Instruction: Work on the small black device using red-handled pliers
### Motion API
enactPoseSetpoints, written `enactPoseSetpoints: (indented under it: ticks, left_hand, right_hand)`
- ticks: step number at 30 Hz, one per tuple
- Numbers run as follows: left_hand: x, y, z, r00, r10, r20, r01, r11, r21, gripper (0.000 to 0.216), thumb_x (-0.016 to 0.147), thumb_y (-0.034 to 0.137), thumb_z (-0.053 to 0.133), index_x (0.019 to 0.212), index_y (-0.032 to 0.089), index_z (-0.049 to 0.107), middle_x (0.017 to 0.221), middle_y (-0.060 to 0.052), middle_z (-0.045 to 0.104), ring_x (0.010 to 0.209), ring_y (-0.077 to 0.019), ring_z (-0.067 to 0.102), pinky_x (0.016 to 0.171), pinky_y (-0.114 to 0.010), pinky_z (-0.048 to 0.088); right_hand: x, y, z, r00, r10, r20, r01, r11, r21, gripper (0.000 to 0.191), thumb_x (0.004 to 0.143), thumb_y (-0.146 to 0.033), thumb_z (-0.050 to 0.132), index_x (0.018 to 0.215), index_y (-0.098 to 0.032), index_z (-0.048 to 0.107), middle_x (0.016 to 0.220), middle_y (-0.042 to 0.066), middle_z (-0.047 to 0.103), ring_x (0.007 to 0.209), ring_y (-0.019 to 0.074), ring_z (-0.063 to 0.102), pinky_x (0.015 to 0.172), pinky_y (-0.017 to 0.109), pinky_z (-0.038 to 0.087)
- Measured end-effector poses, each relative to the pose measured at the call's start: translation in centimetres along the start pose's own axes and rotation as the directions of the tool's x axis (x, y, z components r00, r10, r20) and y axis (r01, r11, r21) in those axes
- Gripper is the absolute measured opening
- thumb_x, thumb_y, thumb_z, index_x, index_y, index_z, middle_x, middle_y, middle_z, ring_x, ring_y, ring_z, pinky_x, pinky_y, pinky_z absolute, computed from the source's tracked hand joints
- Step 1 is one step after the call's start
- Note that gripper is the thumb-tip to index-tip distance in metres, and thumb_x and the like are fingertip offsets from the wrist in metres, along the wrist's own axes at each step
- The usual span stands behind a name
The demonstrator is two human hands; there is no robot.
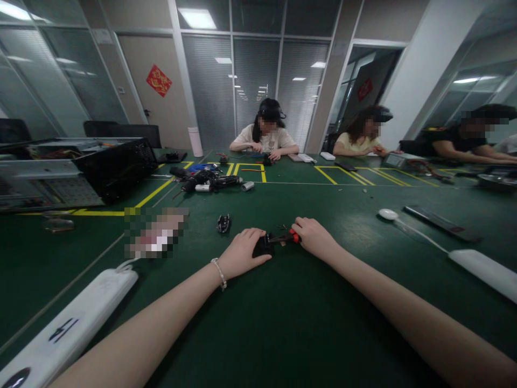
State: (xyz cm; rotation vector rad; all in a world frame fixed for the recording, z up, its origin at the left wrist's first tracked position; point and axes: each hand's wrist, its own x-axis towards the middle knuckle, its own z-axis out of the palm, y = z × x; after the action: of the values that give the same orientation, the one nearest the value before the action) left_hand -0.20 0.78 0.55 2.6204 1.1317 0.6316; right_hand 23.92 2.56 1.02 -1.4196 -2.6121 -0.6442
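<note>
My left hand (242,252) rests on the green table (283,323), its fingers curled over a small black part (262,247) and holding it down. My right hand (315,237) is closed round the red and black handle of a small tool (285,237) whose tip points left into the black part. A bead bracelet circles my left wrist. A small black component (223,223) lies loose just left of my left hand.
A white power strip (64,328) lies front left, another white strip (482,268) with a cable to the right. An open computer case (72,170) stands back left, a pile of black parts (205,180) behind. Three people sit working at the far side.
</note>
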Motion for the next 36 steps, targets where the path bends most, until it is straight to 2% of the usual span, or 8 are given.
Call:
enactPoseSetpoints:
  ticks: [36]
  left_hand:
    - [-0.03,-0.11,0.2,1.0,0.001,-0.003,-0.001,1.0,0.0,0.05,0.075,0.048,0.054,0.115,0.02,0.042,0.116,-0.007,0.048,0.107,-0.0238,0.045,0.089,-0.039,0.037]
  right_hand:
    - [-0.1,0.02,-0.27,1.0,-0.02,-0.006,0.02,1.0,0.016,0.018,0.073,-0.005,0.043,0.083,-0.013,0.055,0.086,0.007,0.052,0.074,0.0161,0.048,0.065,0.027,0.033]
